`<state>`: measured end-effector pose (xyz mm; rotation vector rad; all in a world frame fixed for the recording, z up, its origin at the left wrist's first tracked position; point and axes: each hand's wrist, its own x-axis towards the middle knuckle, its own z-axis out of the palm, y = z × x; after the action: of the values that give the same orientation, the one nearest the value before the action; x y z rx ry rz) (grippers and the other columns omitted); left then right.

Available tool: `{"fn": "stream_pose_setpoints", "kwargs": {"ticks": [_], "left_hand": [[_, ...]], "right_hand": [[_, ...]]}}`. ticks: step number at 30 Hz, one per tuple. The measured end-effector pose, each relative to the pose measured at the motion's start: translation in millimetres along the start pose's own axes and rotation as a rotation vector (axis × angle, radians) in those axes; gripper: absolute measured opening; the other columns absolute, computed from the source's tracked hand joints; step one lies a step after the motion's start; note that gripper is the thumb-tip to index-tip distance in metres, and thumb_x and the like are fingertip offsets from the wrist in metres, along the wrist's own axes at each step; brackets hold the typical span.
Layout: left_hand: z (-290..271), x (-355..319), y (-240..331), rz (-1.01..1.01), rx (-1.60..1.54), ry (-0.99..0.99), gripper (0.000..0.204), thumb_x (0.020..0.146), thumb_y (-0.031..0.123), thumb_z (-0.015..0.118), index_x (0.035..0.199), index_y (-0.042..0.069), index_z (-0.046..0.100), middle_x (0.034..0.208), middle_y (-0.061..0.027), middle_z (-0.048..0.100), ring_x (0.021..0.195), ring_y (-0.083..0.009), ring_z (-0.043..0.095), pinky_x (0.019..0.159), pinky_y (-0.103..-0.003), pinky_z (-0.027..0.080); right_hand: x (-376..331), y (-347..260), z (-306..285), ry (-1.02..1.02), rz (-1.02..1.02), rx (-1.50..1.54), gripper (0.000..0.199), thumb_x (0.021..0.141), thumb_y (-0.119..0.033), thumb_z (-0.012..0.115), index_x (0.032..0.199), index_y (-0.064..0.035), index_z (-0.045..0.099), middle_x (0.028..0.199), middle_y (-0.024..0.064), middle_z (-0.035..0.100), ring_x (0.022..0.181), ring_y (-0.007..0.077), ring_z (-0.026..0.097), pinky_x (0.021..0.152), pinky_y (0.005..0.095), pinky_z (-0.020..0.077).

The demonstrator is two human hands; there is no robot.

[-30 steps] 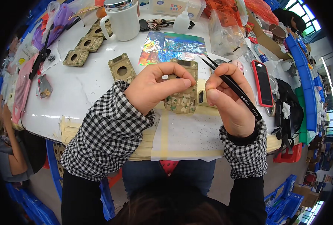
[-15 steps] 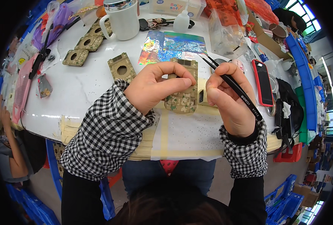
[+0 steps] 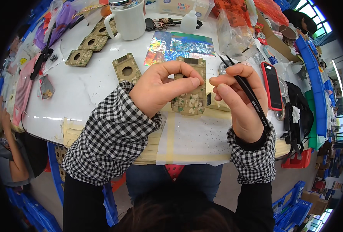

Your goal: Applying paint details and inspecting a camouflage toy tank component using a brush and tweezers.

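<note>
My left hand [image 3: 156,87] is curled over a camouflage-patterned part [image 3: 189,104], its thumb and index tips closed together near the part's right edge. What is pinched there, if anything, is too small to make out. Just to the right, my right hand [image 3: 243,98] holds black tweezers [image 3: 250,94] against the palm, their points up and to the left. Its thumb and another fingertip are slightly apart, close to my left fingertips. A second camouflage part with a round hole [image 3: 120,63] lies left of my left hand. Beyond my hands is a shiny holographic sheet [image 3: 192,43].
Several more camouflage parts [image 3: 78,58] lie at the far left, near a white mug [image 3: 131,23]. A small squeeze bottle [image 3: 189,23] and keys stand behind. At right are a red-cased phone [image 3: 271,85] and plastic bags [image 3: 233,36]. Another person's arm [image 3: 15,154] shows far left.
The thumb and fingertips of my right hand have come apart from a pinch, and the tweezers have tilted more upright. My left hand keeps its place over the part.
</note>
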<state>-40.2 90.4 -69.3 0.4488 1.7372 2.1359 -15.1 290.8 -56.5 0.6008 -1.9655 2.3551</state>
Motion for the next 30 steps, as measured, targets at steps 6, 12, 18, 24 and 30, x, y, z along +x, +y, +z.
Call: {"fn": "stream_pose_setpoints", "kwargs": {"ticks": [6, 12, 18, 24, 30], "left_hand": [[0, 0, -5, 0.093, 0.15, 0.121, 0.018, 0.084, 0.017, 0.067, 0.094, 0.003, 0.066, 0.092, -0.0034, 0.063, 0.079, -0.0091, 0.055, 0.072, -0.024, 0.044], [4, 1, -12, 0.458, 0.626, 0.342, 0.016, 0.073, 0.017, 0.072, 0.084, 0.006, 0.07, 0.087, -0.011, 0.061, 0.078, -0.0205, 0.053, 0.075, -0.033, 0.043], [12, -1, -13, 0.539, 0.631, 0.428, 0.014, 0.07, 0.012, 0.072, 0.083, 0.007, 0.07, 0.094, -0.016, 0.06, 0.092, -0.0288, 0.057, 0.084, -0.037, 0.047], [12, -2, -11, 0.618, 0.712, 0.453, 0.014, 0.068, 0.009, 0.071, 0.083, 0.008, 0.07, 0.098, -0.0164, 0.059, 0.092, -0.0296, 0.059, 0.078, -0.037, 0.05], [11, -1, -12, 0.679, 0.789, 0.487, 0.014, 0.067, 0.009, 0.071, 0.08, 0.008, 0.069, 0.098, -0.016, 0.058, 0.09, -0.0303, 0.06, 0.077, -0.037, 0.05]], "right_hand": [[-2, 0, 5, 0.019, -0.113, -0.251, 0.02, 0.088, 0.003, 0.056, 0.107, 0.0029, 0.05, 0.101, 0.0129, 0.066, 0.089, 0.0127, 0.062, 0.081, 0.0252, 0.0495], [-2, -1, 8, -0.007, -0.135, -0.342, 0.019, 0.087, 0.007, 0.055, 0.105, 0.0037, 0.051, 0.104, 0.0129, 0.065, 0.094, 0.0132, 0.062, 0.084, 0.0259, 0.0487], [-1, 2, 10, -0.03, -0.18, -0.398, 0.019, 0.087, 0.009, 0.055, 0.106, 0.0048, 0.052, 0.104, 0.0124, 0.065, 0.095, 0.0133, 0.062, 0.086, 0.0257, 0.0483], [-1, 4, 11, -0.028, -0.214, -0.448, 0.019, 0.086, 0.009, 0.056, 0.105, 0.0051, 0.054, 0.102, 0.0117, 0.065, 0.093, 0.0123, 0.062, 0.084, 0.0246, 0.0486], [-2, 6, 13, -0.02, -0.215, -0.487, 0.019, 0.085, 0.008, 0.058, 0.104, 0.005, 0.055, 0.099, 0.01, 0.066, 0.089, 0.0107, 0.062, 0.081, 0.0232, 0.0485]]}}
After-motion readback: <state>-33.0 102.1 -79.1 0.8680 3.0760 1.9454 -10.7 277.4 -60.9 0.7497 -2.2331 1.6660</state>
